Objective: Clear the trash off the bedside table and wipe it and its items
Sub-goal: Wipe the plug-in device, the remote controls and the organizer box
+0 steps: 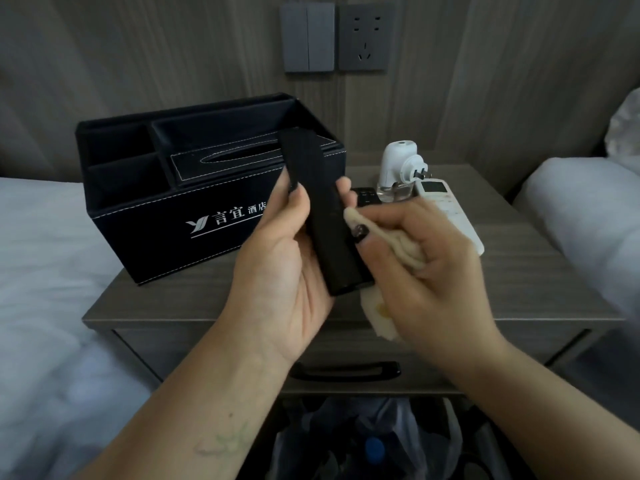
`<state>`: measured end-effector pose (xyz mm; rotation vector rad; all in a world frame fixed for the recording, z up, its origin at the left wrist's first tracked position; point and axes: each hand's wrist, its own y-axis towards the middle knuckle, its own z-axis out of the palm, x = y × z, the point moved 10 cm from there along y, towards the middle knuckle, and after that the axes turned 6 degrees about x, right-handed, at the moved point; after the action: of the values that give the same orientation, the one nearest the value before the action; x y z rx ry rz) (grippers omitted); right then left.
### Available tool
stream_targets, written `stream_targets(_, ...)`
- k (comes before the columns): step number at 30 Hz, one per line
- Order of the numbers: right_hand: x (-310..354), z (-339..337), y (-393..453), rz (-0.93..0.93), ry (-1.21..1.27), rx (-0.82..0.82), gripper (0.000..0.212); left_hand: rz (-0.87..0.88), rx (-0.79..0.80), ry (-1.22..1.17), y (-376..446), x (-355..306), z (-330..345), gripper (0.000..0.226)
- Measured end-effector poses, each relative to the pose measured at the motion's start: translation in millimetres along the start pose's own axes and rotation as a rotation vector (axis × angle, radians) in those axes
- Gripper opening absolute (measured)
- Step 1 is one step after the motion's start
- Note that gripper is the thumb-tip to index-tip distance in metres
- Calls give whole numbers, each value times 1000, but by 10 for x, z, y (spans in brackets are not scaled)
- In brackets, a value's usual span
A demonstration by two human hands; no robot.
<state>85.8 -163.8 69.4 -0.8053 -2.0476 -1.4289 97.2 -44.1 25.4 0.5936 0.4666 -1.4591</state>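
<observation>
My left hand (280, 268) grips a long black remote control (320, 206) and holds it upright above the bedside table (194, 299). My right hand (419, 268) holds a crumpled cream cloth (381, 320) and presses a fold of it against the remote's right side with the thumb. On the table's left stands a black leather tissue-box organiser (166, 209). A white remote (457, 216), a white plug-in device (398, 168) and part of another black remote (367, 197) lie behind my hands.
White beds flank the table, one on the left (45, 271) and one on the right (588, 209). A trash bin lined with a bag (367, 441) sits on the floor below the drawer handle (346, 370). Wall switches (308, 38) and a socket (365, 38) are above.
</observation>
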Motion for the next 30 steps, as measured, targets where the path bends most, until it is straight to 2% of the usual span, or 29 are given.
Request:
stream_targets(4,42,224,-100,-19,177,113,7,73,-131,-5,-18,-114,-130,35)
stream_targets(8,356,387,-193,-240,1,226,12,16,-175,47,-41,-35,-189,39)
stream_targets(10,390,394,-175,-275,-80,247,11,-40,-198,42,-53,44,-214,38)
stream_targets(13,313,247,-52,-223,-98,175,9,-71,-192,24,-53,88,-205,30)
stream_targets(19,439,260,-97,-330,-205,167,7,-191,-95,68,-71,223,-131,41)
stream_targets(21,363,102,-7,-290,-243,71,6,-226,-38,41,-82,314,-57,47)
stream_targets(23,334,-13,29,-276,-272,-12,4,-271,49,23,-110,415,37,39)
stream_targets(26,360,0,-14,-323,-268,-12,6,-305,142,40,-144,455,128,37)
stream_targets(28,354,-78,11,-337,-292,-42,6,-276,156,89,-123,419,131,34)
stream_targets(30,270,-323,92,-270,-314,-171,6,-238,175,222,-122,394,145,33)
